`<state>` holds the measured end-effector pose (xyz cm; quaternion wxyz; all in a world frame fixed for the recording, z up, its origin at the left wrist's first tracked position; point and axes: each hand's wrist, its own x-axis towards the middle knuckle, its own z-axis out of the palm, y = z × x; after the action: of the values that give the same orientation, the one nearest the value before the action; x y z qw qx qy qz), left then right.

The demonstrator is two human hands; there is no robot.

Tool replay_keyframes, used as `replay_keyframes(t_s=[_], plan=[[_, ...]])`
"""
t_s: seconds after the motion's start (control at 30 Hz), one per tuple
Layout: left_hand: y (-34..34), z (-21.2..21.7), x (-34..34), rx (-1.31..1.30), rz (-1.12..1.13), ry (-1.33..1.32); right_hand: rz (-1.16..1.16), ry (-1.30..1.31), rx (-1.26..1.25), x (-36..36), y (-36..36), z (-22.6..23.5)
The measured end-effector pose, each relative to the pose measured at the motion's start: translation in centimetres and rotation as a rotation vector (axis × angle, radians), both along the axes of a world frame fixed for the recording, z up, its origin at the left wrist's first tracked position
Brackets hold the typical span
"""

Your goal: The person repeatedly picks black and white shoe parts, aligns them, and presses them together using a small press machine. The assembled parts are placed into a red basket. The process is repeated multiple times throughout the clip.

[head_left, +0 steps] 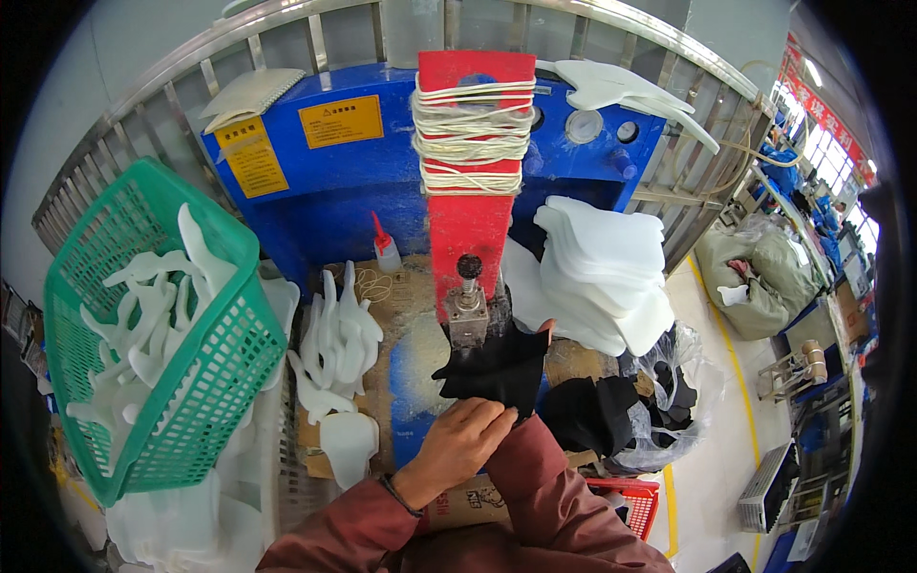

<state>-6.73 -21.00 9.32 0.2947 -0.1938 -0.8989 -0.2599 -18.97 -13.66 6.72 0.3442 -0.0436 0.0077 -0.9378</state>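
A piece of black material, soft-looking and curved, lies under the metal head of a red machine arm. My left hand is closed on its near edge, the fingers bent over the top beside my right cuff. Most of my right hand is hidden by the black piece; only a fingertip shows at its far right corner, and I cannot make out how the other fingers lie. White shaped pieces stand in a row to the left, and a tall stack of white pieces rises to the right.
On the left, a green basket holds several white pieces. Black pieces and a clear plastic bag lie at right. A red-tipped bottle stands before the blue machine body. A red crate is near my right arm.
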Motion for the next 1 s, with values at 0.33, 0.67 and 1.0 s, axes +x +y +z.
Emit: replay_keyframes(t_s=[0.33,0.67,1.0], plan=[[-1.6,-0.2,0.3,0.007,0.096,-0.032,-0.021,0.053,0.093,-0.8,-3.3,-0.7],[-0.7,0.5,4.3,0.04,0.104,-0.121,0.273,0.1,-0.028,2.6,-1.5,-2.1],[1.1,1.5,7.3,0.038,0.006,-0.138,0.32,0.053,0.318,6.0,3.2,0.4]])
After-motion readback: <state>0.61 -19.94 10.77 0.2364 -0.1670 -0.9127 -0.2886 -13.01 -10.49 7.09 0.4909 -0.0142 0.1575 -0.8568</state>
